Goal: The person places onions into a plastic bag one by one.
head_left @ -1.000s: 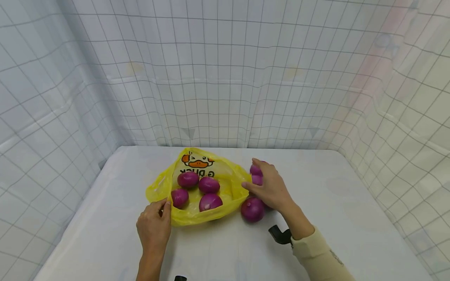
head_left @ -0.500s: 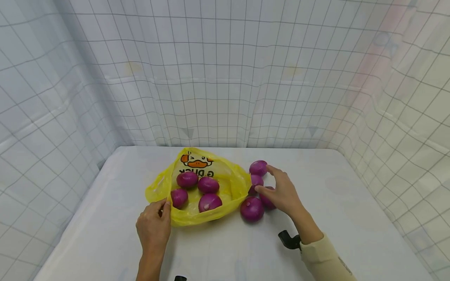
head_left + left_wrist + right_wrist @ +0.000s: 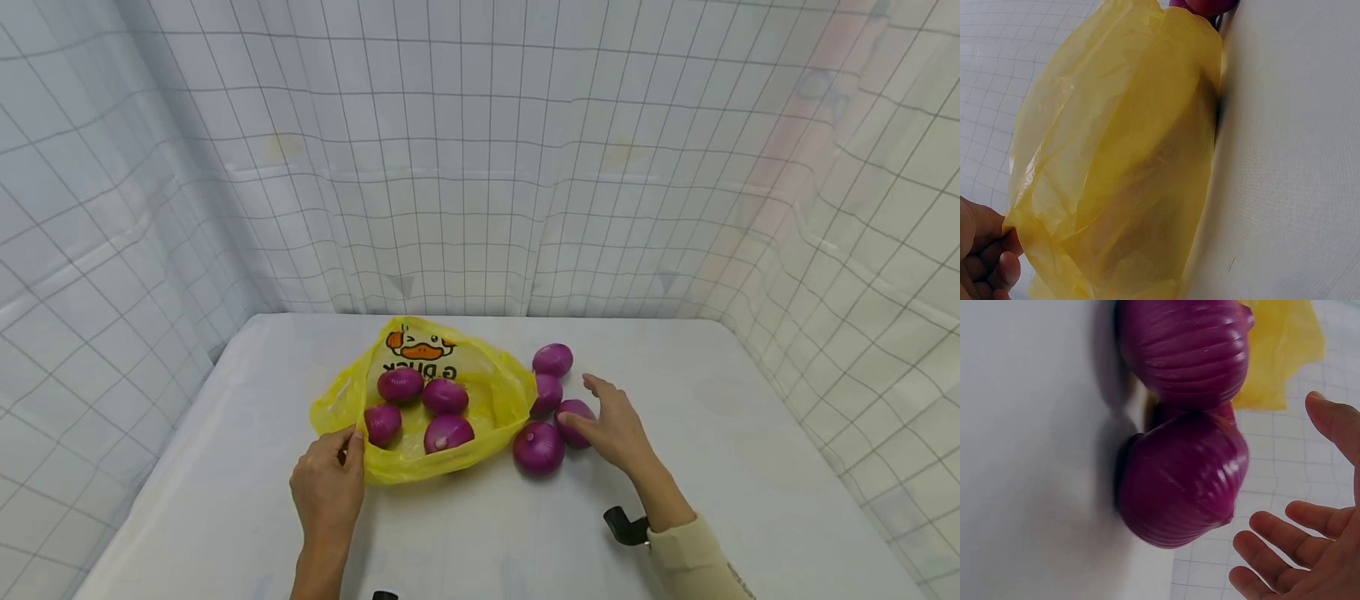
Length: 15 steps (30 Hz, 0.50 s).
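A yellow plastic bag (image 3: 442, 468) with a printed duck face lies with its mouth spread wide, several red onions (image 3: 401, 385) inside it. My left hand (image 3: 330, 479) pinches the bag's rim at the near left corner; the left wrist view shows the bag's outer side (image 3: 1147, 144). To the right of the bag, several more red onions sit in a cluster on the table. Above the right one (image 3: 576, 423), my right hand (image 3: 618, 429) hovers with fingers spread, holding nothing. In the right wrist view, that hand (image 3: 1310, 550) stands apart from the nearest onion (image 3: 1185, 481).
A white-covered table (image 3: 465, 542) carries everything. White grid-patterned curtains (image 3: 480, 208) enclose the back and both sides. Black wrist-worn fittings (image 3: 626, 527) show near the right sleeve and at the bottom edge.
My right hand has drawn back from the bag's right edge, moving right and toward me, over the onion cluster. The left hand and the bag have stayed put.
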### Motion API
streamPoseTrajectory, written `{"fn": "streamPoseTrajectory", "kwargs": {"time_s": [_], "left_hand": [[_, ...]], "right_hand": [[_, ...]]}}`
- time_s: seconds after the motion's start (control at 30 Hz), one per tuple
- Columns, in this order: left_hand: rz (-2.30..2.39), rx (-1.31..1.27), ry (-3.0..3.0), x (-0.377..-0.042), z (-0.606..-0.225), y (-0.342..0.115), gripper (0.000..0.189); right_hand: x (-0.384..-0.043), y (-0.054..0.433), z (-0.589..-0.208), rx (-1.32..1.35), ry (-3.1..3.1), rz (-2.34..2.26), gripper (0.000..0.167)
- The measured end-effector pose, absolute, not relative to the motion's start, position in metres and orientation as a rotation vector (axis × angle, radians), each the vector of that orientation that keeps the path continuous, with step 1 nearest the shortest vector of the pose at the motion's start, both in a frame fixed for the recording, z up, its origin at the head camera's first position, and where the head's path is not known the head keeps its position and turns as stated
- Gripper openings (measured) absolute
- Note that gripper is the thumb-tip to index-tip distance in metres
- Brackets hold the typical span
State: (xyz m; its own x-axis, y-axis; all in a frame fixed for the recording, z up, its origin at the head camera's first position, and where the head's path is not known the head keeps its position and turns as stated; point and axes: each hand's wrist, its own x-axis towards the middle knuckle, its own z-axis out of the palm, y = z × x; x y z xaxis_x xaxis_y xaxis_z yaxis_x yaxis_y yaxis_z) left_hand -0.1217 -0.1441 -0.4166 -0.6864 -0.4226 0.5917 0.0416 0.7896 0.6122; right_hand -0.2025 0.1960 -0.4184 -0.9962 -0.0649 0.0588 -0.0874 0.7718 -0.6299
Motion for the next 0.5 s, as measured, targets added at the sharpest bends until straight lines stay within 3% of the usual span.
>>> {"fn": "streamPoseTrajectory", "kwargs": {"time_s": [0.5], "left_hand": [[-0.777,0.271,-2.203,-0.122,-0.419,-0.145,0.011]], "right_hand": [[-0.207,0.206,-0.443,0.079,-3.0,1.047,0.082]]}}
